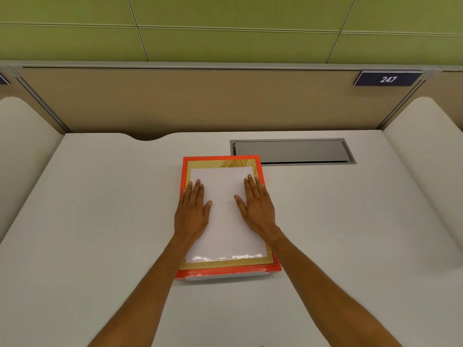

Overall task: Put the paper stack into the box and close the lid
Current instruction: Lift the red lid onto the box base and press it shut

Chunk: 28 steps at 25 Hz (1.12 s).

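- An orange box (226,270) lies flat on the white desk (100,221), about the middle of it; its far right corner sits just beside a grey hatch (292,151) set into the desktop.
- The lid (225,263) is down on the box; it has an orange edge, a gold border with a leaf pattern, and a large white panel in the centre; light glares along the panel's near edge.
- No loose paper shows anywhere on the desk; whether the stack is inside the shut box I cannot tell from here.
- A thin pale strip shows under the orange front edge, low at the near side; what it is I cannot make out.
- The left hand (191,209) lies palm down on the left part of the lid, fingers straight and close together, thumb spread inward; it grips nothing.
- The right hand (258,207) lies the same way on the right part of the lid, flat and spread, thumb pointing toward the other hand; it too has hold of nothing.
- The two hands are apart, with bare white panel between the thumbs; both forearms reach in from the near edge.
- Behind the desk stands a tan divider (188,101); a dark plate (387,79) reading 247 hangs at its upper right; above is a green wall (225,26).
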{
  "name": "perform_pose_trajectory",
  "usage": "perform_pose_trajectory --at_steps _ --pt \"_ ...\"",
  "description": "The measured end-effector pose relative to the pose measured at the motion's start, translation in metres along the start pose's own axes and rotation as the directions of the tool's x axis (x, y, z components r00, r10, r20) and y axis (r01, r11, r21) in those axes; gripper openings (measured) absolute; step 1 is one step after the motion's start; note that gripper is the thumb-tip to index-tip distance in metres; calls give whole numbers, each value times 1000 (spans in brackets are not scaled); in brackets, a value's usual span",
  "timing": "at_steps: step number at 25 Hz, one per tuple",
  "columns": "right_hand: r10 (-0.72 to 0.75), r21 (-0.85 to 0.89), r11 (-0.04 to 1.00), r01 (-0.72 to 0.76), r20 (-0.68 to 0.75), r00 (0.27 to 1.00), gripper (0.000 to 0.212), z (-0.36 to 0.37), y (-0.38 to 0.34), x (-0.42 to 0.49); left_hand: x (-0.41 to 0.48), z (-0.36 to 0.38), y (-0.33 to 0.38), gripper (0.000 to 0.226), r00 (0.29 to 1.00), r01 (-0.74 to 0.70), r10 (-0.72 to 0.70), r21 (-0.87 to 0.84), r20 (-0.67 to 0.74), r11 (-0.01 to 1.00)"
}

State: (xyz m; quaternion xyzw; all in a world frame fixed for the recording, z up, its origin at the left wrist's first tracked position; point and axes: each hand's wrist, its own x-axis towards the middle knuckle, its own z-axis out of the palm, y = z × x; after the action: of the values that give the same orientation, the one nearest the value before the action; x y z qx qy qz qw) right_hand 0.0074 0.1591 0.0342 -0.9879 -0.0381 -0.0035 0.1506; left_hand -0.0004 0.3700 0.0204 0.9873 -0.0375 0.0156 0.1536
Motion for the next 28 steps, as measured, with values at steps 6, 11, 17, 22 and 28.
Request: perform_pose_trajectory --at_steps 6,11,17,22,28 --pt "15 -25 1000 -13 106 994 77 7 4 -3 1 8 0 73 998 41 -41 -5 45 999" --pt "11 -45 999 -6 98 995 76 11 3 -6 -2 12 -1 75 998 23 -27 67 53 997" --pt "13 -62 998 -7 105 994 76 11 4 -6 -2 15 0 73 998 17 -22 91 52 996" --pt "19 -42 999 -14 118 993 78 8 2 -6 -1 13 1 73 998 23 -27 72 56 997" --pt "65 93 993 -77 121 991 83 -6 8 -11 -5 6 12 72 998 53 -53 -9 46 999"
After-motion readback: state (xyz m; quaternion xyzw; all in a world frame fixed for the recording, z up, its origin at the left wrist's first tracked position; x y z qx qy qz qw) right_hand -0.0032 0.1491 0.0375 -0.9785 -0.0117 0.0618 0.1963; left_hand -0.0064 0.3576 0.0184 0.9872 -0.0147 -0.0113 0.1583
